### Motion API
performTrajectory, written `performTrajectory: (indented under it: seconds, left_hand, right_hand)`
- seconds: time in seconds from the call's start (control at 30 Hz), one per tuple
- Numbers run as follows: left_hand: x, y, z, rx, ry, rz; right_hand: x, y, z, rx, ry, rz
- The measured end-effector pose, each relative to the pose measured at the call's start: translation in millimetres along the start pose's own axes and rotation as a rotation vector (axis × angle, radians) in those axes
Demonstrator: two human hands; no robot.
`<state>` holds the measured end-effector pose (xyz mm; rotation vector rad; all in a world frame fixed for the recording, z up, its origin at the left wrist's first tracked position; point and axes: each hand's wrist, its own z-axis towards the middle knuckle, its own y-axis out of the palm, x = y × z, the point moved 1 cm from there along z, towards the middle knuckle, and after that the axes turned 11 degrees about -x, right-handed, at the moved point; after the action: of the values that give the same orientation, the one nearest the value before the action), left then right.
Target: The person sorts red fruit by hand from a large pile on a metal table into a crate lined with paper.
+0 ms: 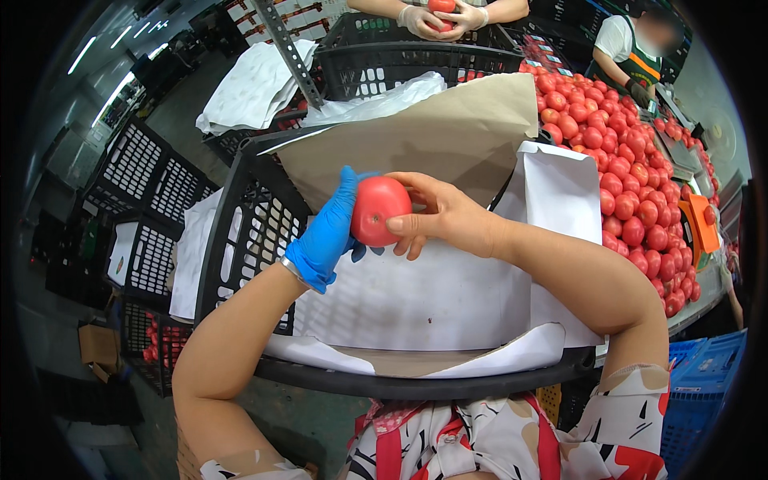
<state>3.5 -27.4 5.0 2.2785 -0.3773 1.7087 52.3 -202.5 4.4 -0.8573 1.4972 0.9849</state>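
Note:
A large red tomato (379,211) is held between my two hands above a black plastic crate (252,234). My left hand (329,231), in a blue glove, grips the tomato from its left side. Bare, my right hand (447,216) touches its right side, the thumb near the small scar at the fruit's end and the other fingers partly hidden behind it. White paper (408,294) lines the crate's bottom, and a brown paper sheet (390,144) stands along its far side. A small dark speck lies on the white paper.
A heap of tomatoes (630,174) covers the table at right, beside an orange container (699,231). Across from me a person's gloved hands (441,21) hold tomatoes over another black crate (420,63). A metal post (288,54) rises behind my crate. Another person stands at upper right.

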Motion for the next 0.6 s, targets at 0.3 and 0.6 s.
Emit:
performTrajectory:
  seconds: [0.3, 0.6]
  left_hand:
    - [2.3, 15.8, -0.9, 0.13, 0.058, 0.249]
    - [2.2, -2.2, -1.5, -0.006, -0.291, -0.13]
  right_hand:
    - [3.5, -14.8, 3.3, -0.009, 0.073, 0.324]
    - [7.0, -17.1, 3.0, 0.051, 0.273, 0.162]
